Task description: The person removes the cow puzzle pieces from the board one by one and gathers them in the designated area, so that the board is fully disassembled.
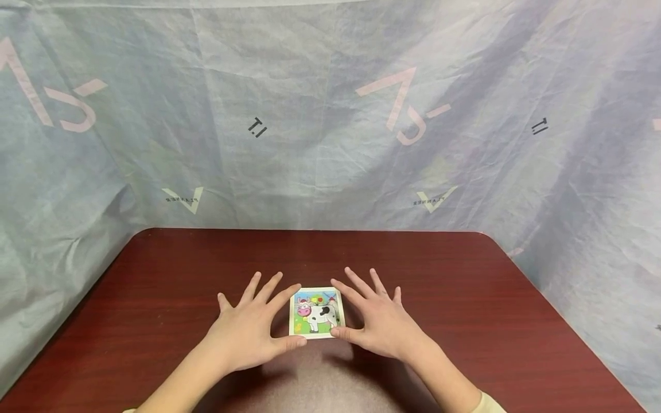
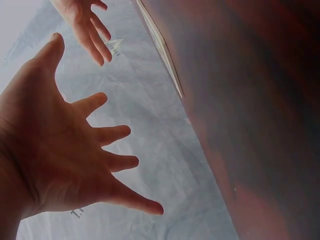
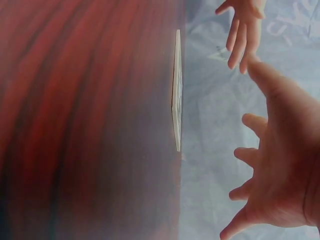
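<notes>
On my feed, the thin square board with pale edges and a bright picture face [image 1: 317, 310] lay flat on the dark red-brown wood-grained table [image 1: 155, 287], squarely between the two bare hands. Its black-and-white cow [image 1: 322, 314] faced up, head to the left. Behind it all hung a grey printed cloth [image 1: 320, 115].

I had the left hand [image 1: 248, 330] with fingers spread wide and straight and nothing held; its index tip and thumb framed the board's left corners. The right hand [image 1: 384, 321] was splayed just as wide, also empty, its thumb overlapping the near right corner from above in the head view. Both wrist views showed a gap between the hands and the board, so I read them as hovering over it, not gripping it.

To handle it well, I judged that both hands had to come down level and together, with index tips at the far corners and thumbs at the near ones. Even, light pressure on the edges seemed best: a thing that thin could slide or tip if one side pushed first. I also wanted the fingertips kept off the picture.
</notes>
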{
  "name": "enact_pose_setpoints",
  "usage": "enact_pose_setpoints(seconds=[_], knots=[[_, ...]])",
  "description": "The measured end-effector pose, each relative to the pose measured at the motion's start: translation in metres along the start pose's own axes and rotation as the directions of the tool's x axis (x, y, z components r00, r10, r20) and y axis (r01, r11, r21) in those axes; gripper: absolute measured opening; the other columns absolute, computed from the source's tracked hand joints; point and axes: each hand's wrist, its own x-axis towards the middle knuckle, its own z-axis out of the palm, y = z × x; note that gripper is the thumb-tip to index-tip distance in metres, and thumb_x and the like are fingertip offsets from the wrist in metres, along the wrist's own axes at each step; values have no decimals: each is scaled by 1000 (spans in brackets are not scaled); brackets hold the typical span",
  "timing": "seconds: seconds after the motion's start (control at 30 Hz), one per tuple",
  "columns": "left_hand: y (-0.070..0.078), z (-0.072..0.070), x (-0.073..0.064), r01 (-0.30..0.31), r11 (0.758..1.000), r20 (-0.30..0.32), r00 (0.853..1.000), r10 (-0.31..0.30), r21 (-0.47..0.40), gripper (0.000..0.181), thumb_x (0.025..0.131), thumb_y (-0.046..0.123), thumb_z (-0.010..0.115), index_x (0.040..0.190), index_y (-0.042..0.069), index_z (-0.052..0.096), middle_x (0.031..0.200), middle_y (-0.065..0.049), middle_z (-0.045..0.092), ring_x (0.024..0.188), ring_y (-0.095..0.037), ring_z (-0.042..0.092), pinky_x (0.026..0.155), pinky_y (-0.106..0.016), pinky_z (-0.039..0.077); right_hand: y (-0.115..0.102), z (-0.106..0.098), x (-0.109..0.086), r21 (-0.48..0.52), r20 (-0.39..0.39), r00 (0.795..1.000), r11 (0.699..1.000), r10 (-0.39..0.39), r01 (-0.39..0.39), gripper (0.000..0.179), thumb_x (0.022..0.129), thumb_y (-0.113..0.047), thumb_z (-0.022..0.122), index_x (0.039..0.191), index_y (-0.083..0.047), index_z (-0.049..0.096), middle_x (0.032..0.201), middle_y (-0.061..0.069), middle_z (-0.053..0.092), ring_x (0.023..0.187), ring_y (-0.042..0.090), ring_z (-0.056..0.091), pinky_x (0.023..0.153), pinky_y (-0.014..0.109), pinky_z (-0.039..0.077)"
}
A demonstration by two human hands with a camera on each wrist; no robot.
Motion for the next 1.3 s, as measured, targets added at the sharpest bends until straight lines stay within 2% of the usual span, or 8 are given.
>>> enact_pose_setpoints(seconds=[0.33, 0.67, 1.03, 1.2, 1.3], knots=[[-7, 3, 5, -11, 999, 9, 1000, 11, -48, 83, 81, 69, 69, 153, 34, 43, 161, -5, 35, 148, -42, 25, 85, -89, 24, 2, 13, 4, 50, 68, 998, 999, -17, 13, 79, 85, -70, 65, 154, -40, 40, 166, -6, 24, 150, 44, 16, 94, 86, 21], [-12, 5, 8, 3, 994, 67, 998, 4, -108, 82, 82, 71, 67, 151, 31, 47, 159, -7, 38, 146, -43, 28, 87, -90, 20, 4, 26, 14, 116, 127, 991, 993, -50, 35, 74, 88, -71, 60, 153, -39, 43, 164, -2, 29, 146, 48, 25, 91, 87, 22], [-20, 10, 14, 23, 981, 117, 993, -1, -191, 79, 85, 65, 69, 151, 28, 46, 157, -9, 41, 144, -44, 33, 87, -89, 22, 8, 36, 24, 99, 160, 985, 994, -68, 53, 65, 92, -62, 64, 150, -38, 48, 164, 1, 31, 146, 49, 24, 90, 89, 16], [-22, 13, 18, 33, 973, 127, 992, -4, -229, 77, 85, 63, 70, 149, 26, 50, 152, -7, 47, 142, -40, 37, 90, -88, 21, 7, 37, 26, 71, 176, 982, 996, -62, 50, 64, 92, -61, 64, 150, -37, 49, 164, 0, 31, 146, 49, 24, 91, 89, 17], [-24, 16, 21, 31, 966, 123, 992, 1, -258, 74, 85, 61, 71, 147, 25, 52, 147, -4, 52, 138, -36, 43, 91, -85, 26, 7, 37, 26, 66, 179, 982, 997, -60, 49, 64, 92, -60, 65, 150, -37, 49, 164, 1, 31, 146, 49, 25, 91, 89, 18]])
